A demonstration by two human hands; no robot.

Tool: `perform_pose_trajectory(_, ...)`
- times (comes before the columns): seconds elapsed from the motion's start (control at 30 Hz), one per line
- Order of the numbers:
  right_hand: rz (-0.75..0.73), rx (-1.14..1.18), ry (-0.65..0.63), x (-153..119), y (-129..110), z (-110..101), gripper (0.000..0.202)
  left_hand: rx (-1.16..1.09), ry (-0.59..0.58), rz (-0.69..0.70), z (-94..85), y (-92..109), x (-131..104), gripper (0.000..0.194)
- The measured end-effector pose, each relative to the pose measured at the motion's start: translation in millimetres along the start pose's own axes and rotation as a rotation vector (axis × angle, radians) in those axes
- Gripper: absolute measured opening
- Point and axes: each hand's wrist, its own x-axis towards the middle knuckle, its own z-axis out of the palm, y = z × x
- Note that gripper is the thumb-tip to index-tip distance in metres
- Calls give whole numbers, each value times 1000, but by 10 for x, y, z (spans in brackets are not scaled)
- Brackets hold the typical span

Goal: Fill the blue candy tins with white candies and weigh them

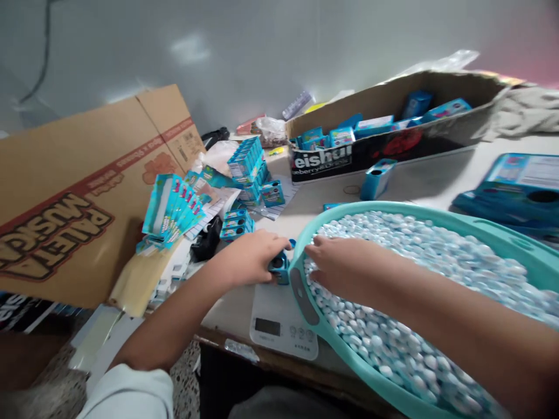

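My left hand (257, 256) is closed round a small blue box (279, 267) with a dark round opening, by the upper end of a white digital scale (283, 323). A large teal tub (375, 381) full of small white and pale blue wrapped pieces (379, 343) stands to the right, its rim overlapping the scale. My right hand (325, 259) reaches into the tub at its left side, fingers bent down among the pieces; whether it grips any is hidden.
Stacked small blue boxes (247, 160) and fanned flat blue cartons (168, 209) lie left of centre. A big cardboard box (100, 169) leans at left. Behind the tub, an open long carton (375, 148) holds blue boxes; a lone blue box (376, 179) stands before it. More blue packs (519, 186) lie right.
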Motion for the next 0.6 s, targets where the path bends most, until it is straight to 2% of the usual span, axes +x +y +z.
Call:
perform_pose_trajectory(0.1,-3,-30,-73,41,-5,-20,25,-37,-9,19,-20,-34,28,67)
perform_pose_trajectory(0.2,-10,-32,-96,46,-15,-50,28,-106,39,31,-28,-67,26,74)
perform_pose_trajectory(0.27,-7,-27,-100,27,-28,-78,29,-137,104,7,-20,-91,14,66)
perform_pose_trajectory(0.37,5,-19,-125,-9,-44,-128,30,-137,209,-54,6,-168,13,38)
perform_pose_trajectory(0.4,7,-17,-133,-17,-46,-144,29,-125,243,-70,16,-206,21,35)
perform_pose_trajectory(0.5,13,-12,-138,-30,-44,-167,29,-64,317,-92,28,-332,74,40)
perform_pose_trajectory(0.6,24,-11,-129,-23,-34,-152,29,-22,321,-89,10,-435,163,43)
